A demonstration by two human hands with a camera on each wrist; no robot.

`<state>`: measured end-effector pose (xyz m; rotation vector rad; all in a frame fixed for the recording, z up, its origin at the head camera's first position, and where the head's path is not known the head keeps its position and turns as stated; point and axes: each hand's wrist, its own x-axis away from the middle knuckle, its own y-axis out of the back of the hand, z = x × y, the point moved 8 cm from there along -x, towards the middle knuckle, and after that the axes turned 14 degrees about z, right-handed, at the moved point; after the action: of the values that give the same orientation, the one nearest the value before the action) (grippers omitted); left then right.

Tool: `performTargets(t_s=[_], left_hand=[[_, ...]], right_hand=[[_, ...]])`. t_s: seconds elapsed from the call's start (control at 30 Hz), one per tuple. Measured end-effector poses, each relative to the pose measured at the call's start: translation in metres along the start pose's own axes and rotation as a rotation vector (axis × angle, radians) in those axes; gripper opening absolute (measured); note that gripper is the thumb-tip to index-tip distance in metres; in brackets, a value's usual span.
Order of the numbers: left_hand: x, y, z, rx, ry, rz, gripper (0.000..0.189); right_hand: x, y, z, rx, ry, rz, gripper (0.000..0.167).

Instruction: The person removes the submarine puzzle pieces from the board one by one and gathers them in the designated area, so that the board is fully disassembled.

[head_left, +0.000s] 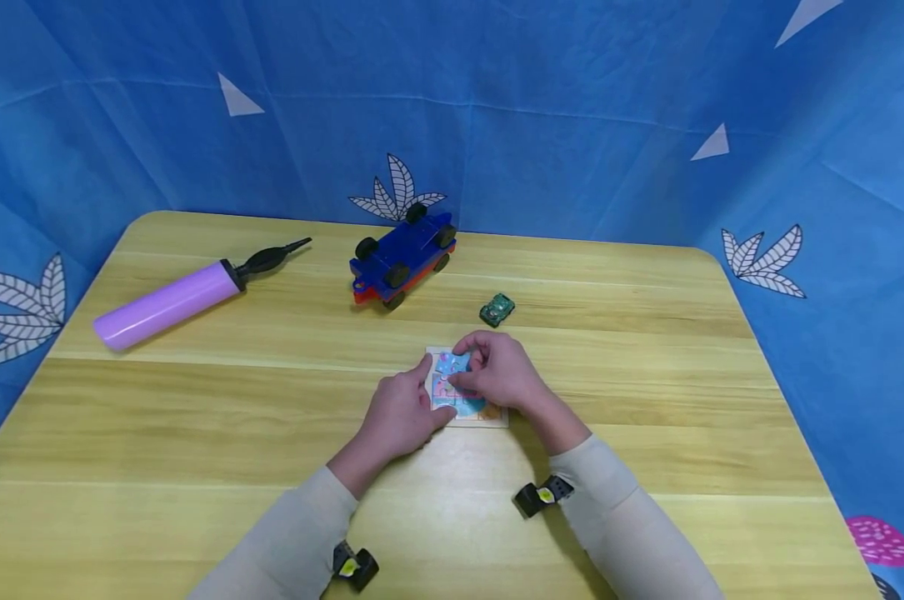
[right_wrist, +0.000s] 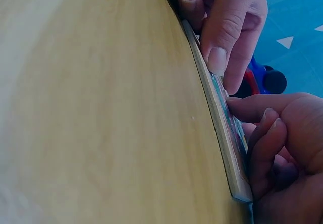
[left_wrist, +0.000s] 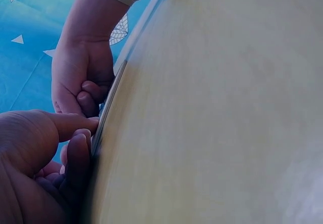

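A small jigsaw puzzle in a pale flat tray lies on the table, its pictured pieces blue and pink. My left hand steadies the tray's left side, index finger along the left edge and thumb on the lower edge. In the right wrist view the left thumb lies straight against the puzzle. From the right, my right hand reaches over the puzzle and pinches a slightly skewed blue puzzle piece at the upper left between thumb and index finger. The right palm hides the puzzle's upper right part.
Behind the puzzle sits a small green toy car. A larger blue and red toy vehicle lies wheels up near the back edge. At the left is a purple hand pump with a black nozzle. A blue patterned cloth hangs behind the table.
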<state>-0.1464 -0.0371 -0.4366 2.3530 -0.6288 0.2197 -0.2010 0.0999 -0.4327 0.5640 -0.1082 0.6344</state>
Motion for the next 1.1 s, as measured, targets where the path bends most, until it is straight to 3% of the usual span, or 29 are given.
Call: performTargets(t_s=[0.5, 0.77, 1.1], left_hand=[[0.002, 0.000, -0.003, 0.002, -0.013, 0.003, 0.086], [0.002, 0.000, -0.003, -0.024, -0.010, 0.009, 0.086], [0.001, -0.001, -0.001, -0.014, 0.045, 0.032, 0.088]], right_hand=[[0.001, 0.003, -0.004, -0.068, -0.005, -0.005, 0.024], [0.007, 0.010, -0.001, 0.012, 0.052, -0.048, 0.023], [0.021, 0.025, -0.013, -0.049, 0.093, -0.059, 0.023]])
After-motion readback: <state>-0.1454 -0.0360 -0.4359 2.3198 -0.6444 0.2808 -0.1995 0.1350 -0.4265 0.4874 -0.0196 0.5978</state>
